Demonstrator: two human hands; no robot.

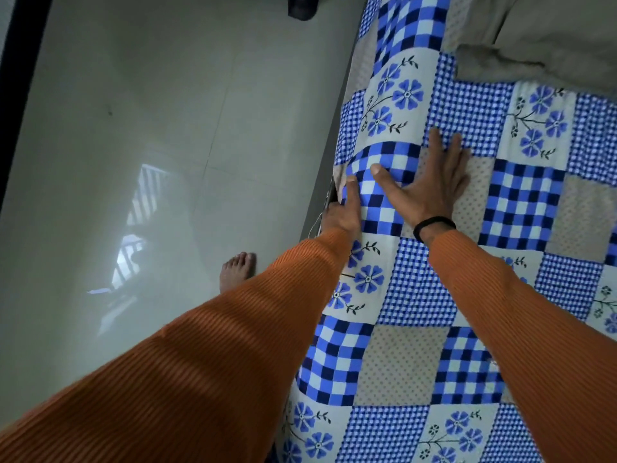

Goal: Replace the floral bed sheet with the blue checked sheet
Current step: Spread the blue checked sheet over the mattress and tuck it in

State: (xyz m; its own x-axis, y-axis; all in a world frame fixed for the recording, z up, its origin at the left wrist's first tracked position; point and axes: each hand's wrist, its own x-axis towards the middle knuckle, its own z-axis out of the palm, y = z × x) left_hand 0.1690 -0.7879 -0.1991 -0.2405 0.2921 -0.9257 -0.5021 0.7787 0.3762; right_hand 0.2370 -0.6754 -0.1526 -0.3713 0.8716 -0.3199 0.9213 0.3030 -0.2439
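Note:
The blue checked sheet, a patchwork of blue checks, flower squares and beige dotted squares, covers the bed on the right. My right hand lies flat on top of it with fingers spread, pressing the cloth near the bed's left edge. My left hand is down at that edge with its fingers hidden behind the sheet's hanging side, the thumb on the cloth. The floral sheet is not visible.
A beige cloth or pillow lies bunched at the bed's far end. Glossy grey floor tiles fill the left side. My bare foot stands beside the bed. A dark object sits at the top.

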